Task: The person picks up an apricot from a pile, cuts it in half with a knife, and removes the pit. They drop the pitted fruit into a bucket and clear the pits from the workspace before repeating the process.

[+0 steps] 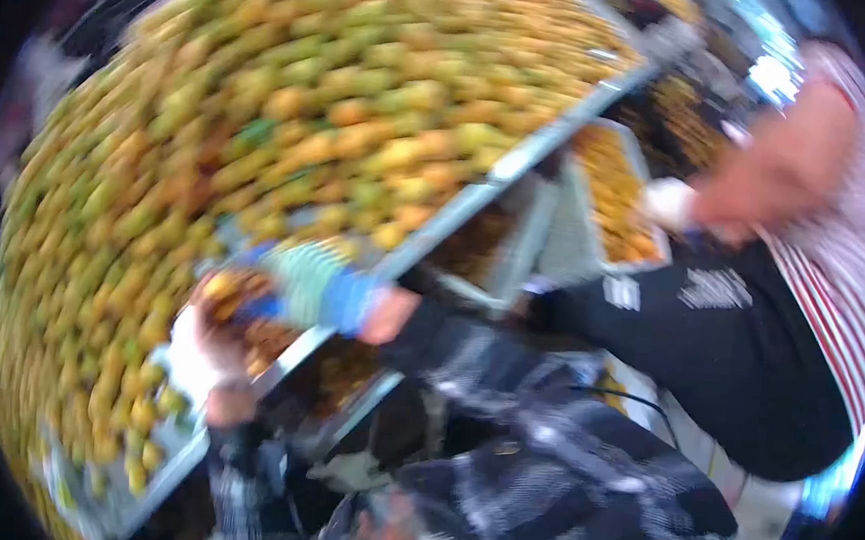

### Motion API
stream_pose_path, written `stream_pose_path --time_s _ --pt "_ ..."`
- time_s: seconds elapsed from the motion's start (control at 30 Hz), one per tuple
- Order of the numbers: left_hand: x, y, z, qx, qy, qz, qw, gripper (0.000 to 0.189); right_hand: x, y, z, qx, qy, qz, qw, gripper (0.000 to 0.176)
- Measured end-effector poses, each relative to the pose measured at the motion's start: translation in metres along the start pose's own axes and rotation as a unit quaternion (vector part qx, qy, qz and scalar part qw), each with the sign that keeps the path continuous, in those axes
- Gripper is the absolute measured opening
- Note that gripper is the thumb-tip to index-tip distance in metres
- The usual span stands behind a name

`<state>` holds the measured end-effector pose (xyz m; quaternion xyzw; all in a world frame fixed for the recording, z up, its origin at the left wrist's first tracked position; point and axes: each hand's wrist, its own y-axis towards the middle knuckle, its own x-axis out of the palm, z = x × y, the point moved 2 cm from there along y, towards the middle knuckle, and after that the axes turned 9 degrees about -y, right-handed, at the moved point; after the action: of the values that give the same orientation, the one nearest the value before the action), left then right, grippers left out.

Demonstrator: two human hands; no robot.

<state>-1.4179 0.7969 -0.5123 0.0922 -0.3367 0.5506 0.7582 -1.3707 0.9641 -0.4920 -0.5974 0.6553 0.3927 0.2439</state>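
My left hand, in a white glove, is at the near edge of a large sloping tray. Its fingers are curled around a yellow-orange fruit. My right hand, in a green-and-blue striped glove, comes in from the right and meets the left hand at the fruit. Its blue fingertips look bent inward, but blur hides what is in them. Below them is a brownish-orange patch, too smeared to make out. A heap of small green, yellow and orange fruits surrounds both hands.
A metal rail borders the heap. Beyond it a co-worker's white-gloved hand reaches over a crate of orange fruits. A pale box and a dark container of brownish pieces stand under the rail. The co-worker's knee is to my right.
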Motion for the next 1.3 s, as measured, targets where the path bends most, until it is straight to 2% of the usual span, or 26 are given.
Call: stream_pose_path --time_s 0.03,0.07,0.1,0.13,0.17,0.27,0.3,0.37,0.43,0.47,0.5,0.57,0.6,0.63,0.67,0.83,0.9,0.93,0.97,1.03,1.07,1.1,1.17,1.2,1.23,1.3 --pt "-0.003 0.004 -0.009 0.013 0.018 -0.033 0.999 0.034 -0.012 0.001 -0.01 -0.01 0.039 -0.012 0.999 0.059" --pt "-0.005 0.004 -0.011 -0.027 0.036 -0.019 0.999 0.034 -0.018 -0.002 -0.016 -0.024 0.017 -0.001 1.0 0.06" --pt "-0.015 0.007 -0.021 -0.046 -0.043 -0.036 0.997 0.033 -0.013 -0.001 -0.017 -0.015 0.002 -0.013 1.0 0.058" --pt "-0.031 0.012 -0.025 -0.048 -0.04 -0.025 0.998 0.035 -0.023 -0.004 -0.025 -0.001 -0.015 0.004 1.0 0.047" --pt "-0.017 0.005 -0.014 -0.045 -0.009 -0.091 0.995 0.04 -0.026 -0.004 -0.022 -0.021 0.016 0.021 0.999 0.034" --pt "0.017 -0.014 0.001 -0.045 0.014 -0.203 0.978 0.054 -0.028 0.002 -0.009 0.048 0.046 0.104 0.992 0.026" --pt "0.021 -0.017 0.0 -0.046 0.016 -0.199 0.979 0.054 -0.028 0.005 -0.002 0.089 0.149 0.141 0.975 0.03" --pt "0.03 -0.02 0.003 0.005 -0.028 -0.178 0.984 0.061 -0.005 0.01 0.02 0.172 0.172 0.255 0.936 0.033" --pt "0.016 -0.007 0.001 0.0 -0.185 -0.126 0.975 0.059 0.006 0.011 0.025 0.187 0.087 0.227 0.952 0.036" --pt "0.016 -0.005 0.001 0.014 -0.194 -0.147 0.97 0.058 0.008 0.011 0.02 0.196 0.062 0.146 0.968 0.038" --pt "0.016 -0.002 0.001 0.034 -0.199 -0.163 0.966 0.058 0.012 0.008 0.013 0.18 0.068 0.125 0.973 0.038" --pt "0.024 -0.01 -0.005 0.028 -0.13 -0.103 0.986 0.057 0.029 0.008 0.005 0.162 0.115 0.078 0.977 0.036" --pt "0.033 -0.015 -0.006 -0.003 -0.143 -0.115 0.983 0.059 0.038 0.008 0.004 0.152 0.126 0.039 0.98 0.036" --pt "0.012 -0.003 -0.022 0.06 -0.123 -0.089 0.987 0.057 0.048 0.009 0.008 0.128 0.172 0.04 0.976 0.036" --pt "0.007 -0.002 -0.02 0.057 -0.128 -0.098 0.985 0.055 0.044 0.009 0.007 0.142 0.073 0.007 0.987 0.037" --pt "0.006 -0.003 -0.017 0.006 -0.182 -0.058 0.982 0.042 0.034 0.007 0.006 0.139 -0.067 0.012 0.988 0.05" --pt "0.002 -0.001 -0.016 -0.011 -0.206 -0.044 0.977 0.038 0.02 0.009 -0.006 0.154 -0.057 -0.013 0.986 0.052" --pt "0.007 0.001 -0.019 0.011 -0.243 0.016 0.97 0.033 0.014 0.009 -0.01 0.152 -0.041 0.021 0.987 0.056" --pt "0.008 -0.002 -0.016 0.013 -0.244 0.019 0.969 0.033 0.007 0.014 -0.015 0.187 0.012 0.036 0.982 0.051" --pt "0.007 -0.006 -0.011 -0.002 -0.135 0.071 0.988 0.04 0.01 0.022 -0.012 0.142 0.214 0.218 0.942 0.044" --pt "0.008 0.0 -0.016 0.039 -0.11 0.059 0.991 0.053 0.008 0.023 -0.007 0.206 0.358 0.184 0.892 0.032" --pt "0.007 -0.002 -0.017 0.038 -0.111 0.061 0.991 0.053 0.006 0.023 -0.007 0.207 0.357 0.183 0.892 0.032" --pt "0.015 -0.008 -0.016 -0.026 -0.037 -0.022 0.999 0.059 -0.006 0.025 -0.018 0.213 0.623 0.216 0.721 0.027" --pt "0.02 -0.01 -0.021 -0.051 -0.033 0.0 0.998 0.067 -0.015 0.024 -0.03 0.192 0.624 0.195 0.732 0.041" --pt "0.021 -0.011 -0.026 -0.055 -0.032 0.0 0.998 0.067 -0.013 0.024 -0.028 0.196 0.624 0.197 0.73 0.041" --pt "0.018 -0.014 -0.035 -0.076 0.007 0.029 0.997 0.072 -0.011 0.028 -0.024 0.151 0.701 0.231 0.657 0.027"
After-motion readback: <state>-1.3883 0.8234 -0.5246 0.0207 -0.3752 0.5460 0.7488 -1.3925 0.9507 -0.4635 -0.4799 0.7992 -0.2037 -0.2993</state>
